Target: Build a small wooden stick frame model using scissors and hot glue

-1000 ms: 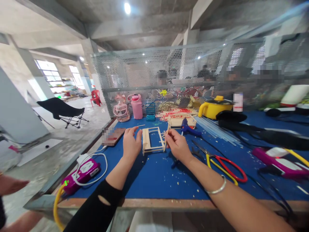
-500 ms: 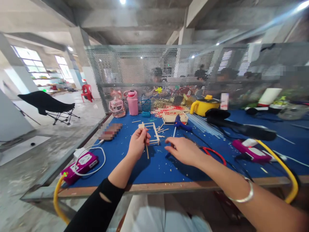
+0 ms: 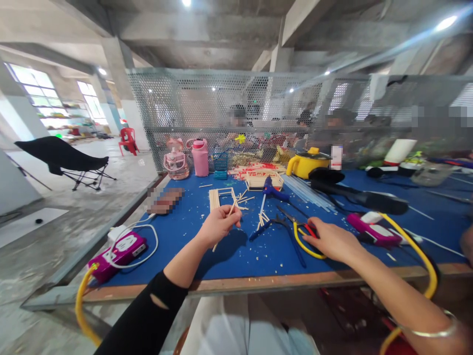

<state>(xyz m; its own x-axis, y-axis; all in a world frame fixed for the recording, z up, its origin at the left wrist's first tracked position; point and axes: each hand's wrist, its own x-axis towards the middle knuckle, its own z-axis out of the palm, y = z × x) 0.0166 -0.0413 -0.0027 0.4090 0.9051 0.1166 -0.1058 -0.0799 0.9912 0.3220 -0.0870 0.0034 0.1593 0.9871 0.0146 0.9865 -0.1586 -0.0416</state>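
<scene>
My left hand pinches a thin wooden stick over the blue mat; the stick slants up past the fingertips. Just beyond that hand lies a small frame of glued sticks, its front partly hidden. To the right, my right hand has its thumb and fingers closed about the red handle of a pair of scissors, which also has a yellow handle loop. The scissor blades point away to the left. Blue-handled pliers lie spread beside the scissors. Past them rests a blue glue gun.
Loose sticks lie near the glue gun. At the back are a stick-built tray, clear glue sticks, pink bottles and a yellow pot. Purple power strips and cables sit at both sides. A mesh screen closes the far edge.
My right hand has moved right, from over the pliers to the scissors' handles. My left hand has shifted slightly right with the stick, uncovering more of the stick frame.
</scene>
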